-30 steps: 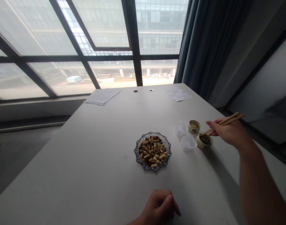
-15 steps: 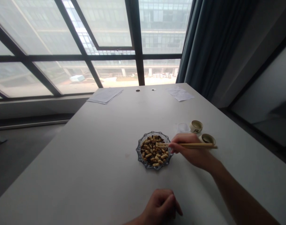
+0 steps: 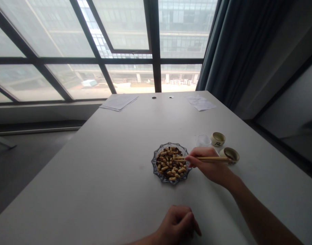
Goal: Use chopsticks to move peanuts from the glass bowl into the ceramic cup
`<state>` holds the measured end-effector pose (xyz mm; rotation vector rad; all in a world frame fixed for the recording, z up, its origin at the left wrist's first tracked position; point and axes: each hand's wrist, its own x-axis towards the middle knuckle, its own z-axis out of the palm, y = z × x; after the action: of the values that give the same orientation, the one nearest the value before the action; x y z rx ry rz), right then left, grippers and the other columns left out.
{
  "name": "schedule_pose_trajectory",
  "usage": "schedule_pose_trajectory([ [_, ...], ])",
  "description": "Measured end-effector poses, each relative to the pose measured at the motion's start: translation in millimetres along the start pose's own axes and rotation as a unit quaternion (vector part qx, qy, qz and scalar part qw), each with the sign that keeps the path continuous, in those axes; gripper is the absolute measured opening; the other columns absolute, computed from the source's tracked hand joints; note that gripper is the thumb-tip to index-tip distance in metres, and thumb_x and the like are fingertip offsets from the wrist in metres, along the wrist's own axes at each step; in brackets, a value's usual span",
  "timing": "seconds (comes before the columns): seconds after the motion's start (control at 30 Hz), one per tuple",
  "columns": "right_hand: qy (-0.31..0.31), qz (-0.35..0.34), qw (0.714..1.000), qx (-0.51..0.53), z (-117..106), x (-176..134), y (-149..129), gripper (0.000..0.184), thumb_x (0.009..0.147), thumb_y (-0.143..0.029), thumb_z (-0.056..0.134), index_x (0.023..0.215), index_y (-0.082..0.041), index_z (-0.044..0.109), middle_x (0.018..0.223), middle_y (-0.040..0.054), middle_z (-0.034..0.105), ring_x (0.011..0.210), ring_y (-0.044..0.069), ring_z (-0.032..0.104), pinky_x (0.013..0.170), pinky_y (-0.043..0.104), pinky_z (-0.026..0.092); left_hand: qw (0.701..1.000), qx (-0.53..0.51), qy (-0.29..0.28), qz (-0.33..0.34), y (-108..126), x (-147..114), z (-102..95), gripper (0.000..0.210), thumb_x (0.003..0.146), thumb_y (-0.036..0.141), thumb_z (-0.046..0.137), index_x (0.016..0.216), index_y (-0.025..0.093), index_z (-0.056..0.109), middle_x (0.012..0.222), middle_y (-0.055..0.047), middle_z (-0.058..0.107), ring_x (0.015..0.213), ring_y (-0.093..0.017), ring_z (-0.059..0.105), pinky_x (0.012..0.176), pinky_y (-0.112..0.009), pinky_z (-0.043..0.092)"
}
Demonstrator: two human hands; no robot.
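Observation:
My right hand (image 3: 205, 165) is closed around a pair of wooden chopsticks (image 3: 212, 159). Their tips reach into a scalloped glass bowl (image 3: 156, 173) filled with peanuts (image 3: 172, 177) and darker bits among them. Whether a peanut is caught between the tips I cannot tell. Nearer to me, my left hand (image 3: 177, 223) rests on the table with its fingers loosely curled and nothing visible in it. Just beyond my right hand stand a clear plastic container (image 3: 203, 140) and two small cream cups (image 3: 218, 139), the nearer cup (image 3: 232, 154) with something dark inside.
The white table (image 3: 94, 190) stretches to a large window. A stack of papers (image 3: 119, 102) lies at its far left, and a creased sheet (image 3: 200, 102) at its far right. Two round holes sit near the far edge. A blue curtain (image 3: 230, 51) hangs at the right.
The view has turned slightly left, so everything sits a little further right. The chopstick rear ends have dropped out from above the nearer cup's front slightly; both hands stay nearly in place.

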<state>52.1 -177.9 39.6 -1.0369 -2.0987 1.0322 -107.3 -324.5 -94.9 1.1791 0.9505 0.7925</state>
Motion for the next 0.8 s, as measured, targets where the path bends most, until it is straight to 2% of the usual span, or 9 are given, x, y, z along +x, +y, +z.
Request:
schedule_pose_trajectory([
  [0.13, -0.048, -0.049, 0.997, 0.018, 17, 2, 6, 0.037, 0.100, -0.043, 0.063, 0.075, -0.018, 0.073, 0.074, 0.0030, 0.072, 0.071, 0.017, 0.066, 0.067, 0.027, 0.049, 1.000, 0.000, -0.001, 0.000, -1, 0, 0.2, 0.093, 0.084, 0.093, 0.040, 0.070, 0.009, 0.079, 0.051, -0.002, 0.048, 0.047, -0.011, 0.043, 0.049, -0.023, 0.029],
  [0.2, -0.040, -0.054, 0.998, -0.001, 19, 3, 9, 0.039, 0.102, -0.043, 0.061, 0.073, -0.018, 0.072, 0.073, 0.0031, 0.071, 0.070, 0.017, 0.065, 0.067, 0.027, 0.049, 1.000, 0.002, 0.000, 0.005, -2, 0, 0.1, 0.092, 0.085, 0.092, 0.041, 0.070, 0.009, 0.079, 0.051, -0.001, 0.047, 0.047, -0.011, 0.043, 0.050, -0.024, 0.029],
  [0.4, 0.024, 0.003, 1.000, -0.013, 9, 2, 5, 0.033, 0.099, -0.040, 0.065, 0.076, -0.019, 0.075, 0.071, 0.0039, 0.073, 0.069, 0.019, 0.068, 0.066, 0.029, 0.051, 1.000, -0.002, 0.001, -0.002, -1, 0, 0.7, 0.093, 0.084, 0.093, 0.040, 0.071, 0.009, 0.079, 0.050, -0.001, 0.047, 0.048, -0.012, 0.044, 0.050, -0.024, 0.030],
  [0.57, -0.013, -0.013, 0.998, 0.059, 22, 2, 7, 0.035, 0.098, -0.045, 0.066, 0.078, -0.018, 0.075, 0.075, 0.0046, 0.075, 0.072, 0.019, 0.070, 0.068, 0.029, 0.053, 1.000, -0.009, -0.002, -0.002, 3, 0, 1.1, 0.092, 0.083, 0.092, 0.043, 0.069, 0.008, 0.078, 0.050, -0.002, 0.047, 0.046, -0.011, 0.043, 0.048, -0.024, 0.029],
  [0.67, -0.023, -0.017, 0.998, 0.059, 30, 3, 11, 0.036, 0.098, -0.045, 0.066, 0.077, -0.018, 0.074, 0.074, 0.0043, 0.074, 0.071, 0.018, 0.069, 0.067, 0.029, 0.053, 1.000, -0.008, -0.004, 0.005, 2, 0, 1.1, 0.092, 0.084, 0.092, 0.042, 0.068, 0.009, 0.078, 0.051, -0.002, 0.048, 0.047, -0.011, 0.044, 0.049, -0.024, 0.030],
  [0.8, -0.005, -0.029, 0.999, 0.030, 28, 3, 14, 0.035, 0.100, -0.044, 0.064, 0.078, -0.018, 0.074, 0.076, 0.0043, 0.073, 0.074, 0.019, 0.069, 0.070, 0.029, 0.053, 1.000, -0.005, 0.003, -0.003, 0, 0, 1.5, 0.092, 0.083, 0.093, 0.041, 0.068, 0.010, 0.077, 0.050, -0.002, 0.048, 0.047, -0.011, 0.043, 0.049, -0.023, 0.029],
])
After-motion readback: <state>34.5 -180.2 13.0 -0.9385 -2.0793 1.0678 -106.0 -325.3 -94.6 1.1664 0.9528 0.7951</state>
